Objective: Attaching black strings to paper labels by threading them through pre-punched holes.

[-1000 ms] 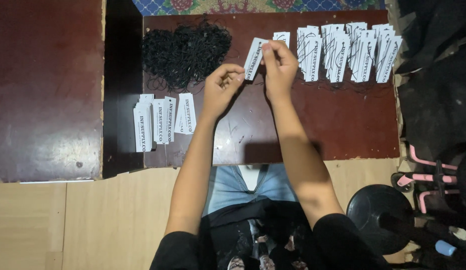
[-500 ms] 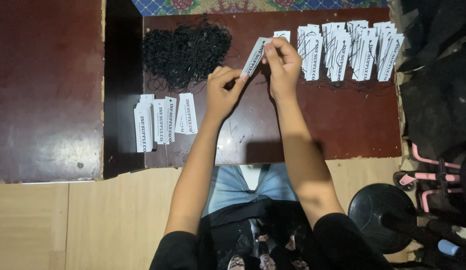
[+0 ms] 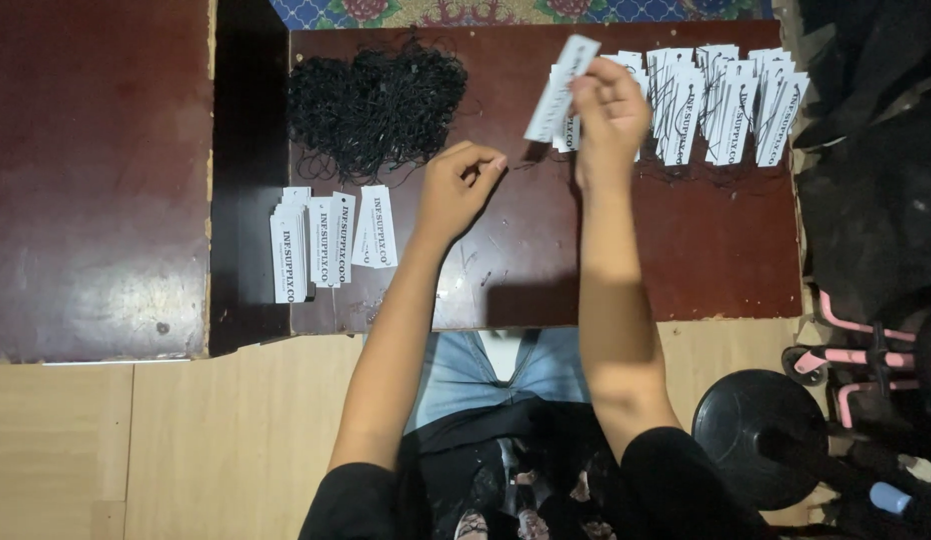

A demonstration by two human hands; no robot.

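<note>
White paper tag [image 3: 559,90] is being pinched in the right hand [image 3: 608,110] — lifted clear for handling — while the left hand [image 3: 456,190] is curling loosely, holding nothing visible.

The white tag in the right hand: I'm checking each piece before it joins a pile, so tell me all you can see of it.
The white tag is a narrow paper-like strip, tilted with its upper end toward the far table edge. The right hand pinches its lower end between fingertips and lifts it above the dark red table, in front of the row of strung tags. Its visible face looks blank; whether a cord is attached cannot be told. Nothing else touches it.
</note>
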